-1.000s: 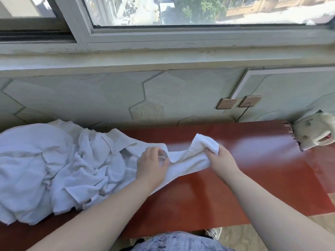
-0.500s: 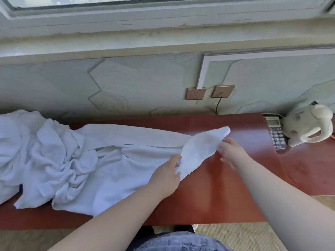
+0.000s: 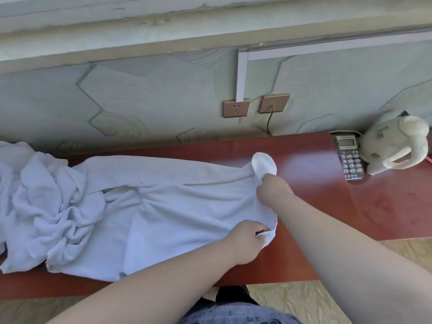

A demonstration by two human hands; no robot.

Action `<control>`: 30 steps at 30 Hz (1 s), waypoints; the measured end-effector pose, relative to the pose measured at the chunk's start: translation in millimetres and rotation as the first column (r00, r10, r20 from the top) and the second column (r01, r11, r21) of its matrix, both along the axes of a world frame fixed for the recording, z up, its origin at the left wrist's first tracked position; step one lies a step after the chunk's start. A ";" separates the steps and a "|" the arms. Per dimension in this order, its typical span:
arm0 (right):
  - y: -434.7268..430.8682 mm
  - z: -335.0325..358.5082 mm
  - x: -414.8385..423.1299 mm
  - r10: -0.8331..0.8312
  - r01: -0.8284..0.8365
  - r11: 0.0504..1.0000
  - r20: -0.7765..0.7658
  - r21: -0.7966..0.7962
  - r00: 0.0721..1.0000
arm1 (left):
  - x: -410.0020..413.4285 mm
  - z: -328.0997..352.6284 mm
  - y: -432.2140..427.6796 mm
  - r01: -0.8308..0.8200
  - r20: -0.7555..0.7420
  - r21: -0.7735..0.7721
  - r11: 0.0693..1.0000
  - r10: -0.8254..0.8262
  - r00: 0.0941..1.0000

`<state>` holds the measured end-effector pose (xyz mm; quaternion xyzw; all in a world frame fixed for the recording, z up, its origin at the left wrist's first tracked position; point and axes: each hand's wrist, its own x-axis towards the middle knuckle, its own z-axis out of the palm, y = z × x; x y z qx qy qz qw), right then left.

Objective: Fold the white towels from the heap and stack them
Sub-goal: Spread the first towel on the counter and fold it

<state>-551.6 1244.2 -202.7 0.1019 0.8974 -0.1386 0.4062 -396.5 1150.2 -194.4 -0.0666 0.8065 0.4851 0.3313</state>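
The white towel [image 3: 187, 206], at 3 o'clock of the heap [image 3: 46, 195] on the table [image 3: 308, 160], is pinched at two corners by the left grip [image 3: 245, 242] and right grip [image 3: 268, 186].

Left forearm [image 3: 163, 281] and right forearm [image 3: 339, 253] enter from the lower edge — bare along their whole visible length, as are the left hand [image 3: 245, 242] and right hand [image 3: 272, 187]. Bottom centre: blue-grey denim-like garment [image 3: 233, 315], mottled. Above it, dark clothing [image 3: 233, 294] — kind unclear.
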 end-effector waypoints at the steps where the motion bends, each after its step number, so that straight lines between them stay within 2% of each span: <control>1: 14.9 -0.1 -5.1 -0.100 0.097 0.994 -0.074 -0.053 0.992 | -2.9 0.1 7.9 -0.007 -0.013 0.019 1.000 0.007 1.000; 3: 50.9 0.2 -15.8 -0.214 0.196 0.975 -0.206 -0.106 0.955 | -9.6 3.0 29.3 -0.015 -0.047 0.061 0.998 0.018 0.999; 5: 90.5 2.4 -24.7 -0.242 0.219 0.969 -0.270 -0.113 0.932 | -15.8 5.9 56.4 0.035 -0.061 0.097 0.995 -0.029 0.998; 10: 170.2 3.8 -21.6 -0.335 0.320 0.942 -0.321 -0.100 0.886 | -34.7 19.2 115.9 0.249 -0.021 0.132 0.959 -0.249 0.968; 12: 182.2 0.0 -15.7 -0.359 0.345 0.933 -0.322 -0.102 0.876 | -41.2 19.6 120.7 0.282 -0.005 0.086 0.956 -0.282 0.959; 14: 181.3 -5.0 -8.0 -0.351 0.345 0.935 -0.330 -0.081 0.876 | -43.5 12.2 107.9 0.309 -0.043 -0.026 0.951 -0.310 0.950; 17: 160.7 -12.9 9.5 -0.094 0.137 0.987 -0.411 0.078 0.907 | -45.4 -8.2 62.9 0.249 -0.133 -0.370 0.895 -0.317 0.939; 19: 138.5 -19.0 21.8 0.134 -0.104 0.991 -0.469 0.090 0.873 | -42.8 -19.5 22.2 0.192 -0.152 -0.613 0.766 -0.353 0.923; 21: 114.3 -26.1 32.3 0.338 -0.349 0.936 -0.421 0.053 0.842 | -34.4 -25.2 -17.6 0.175 -0.128 -0.757 0.629 -0.406 0.905; 23: 94.4 -34.5 39.9 0.513 -0.526 0.848 -0.331 0.056 0.792 | -15.4 -33.4 -49.0 0.216 -0.060 -0.805 0.552 -0.439 0.897; 26: 82.4 -44.4 34.8 0.604 -0.602 0.793 -0.232 0.087 0.762 | 18.1 -46.9 -75.3 0.262 -0.012 -0.834 0.487 -0.490 0.872; 28: 84.5 -47.2 24.8 0.610 -0.596 0.792 -0.200 0.129 0.767 | 26.6 -54.1 -73.1 0.260 -0.040 -0.828 0.496 -0.516 0.856; 30: 83.2 -45.1 15.6 0.597 -0.578 0.802 -0.169 0.150 0.785 | 25.3 -58.0 -53.8 0.296 -0.096 -0.725 0.622 -0.517 0.851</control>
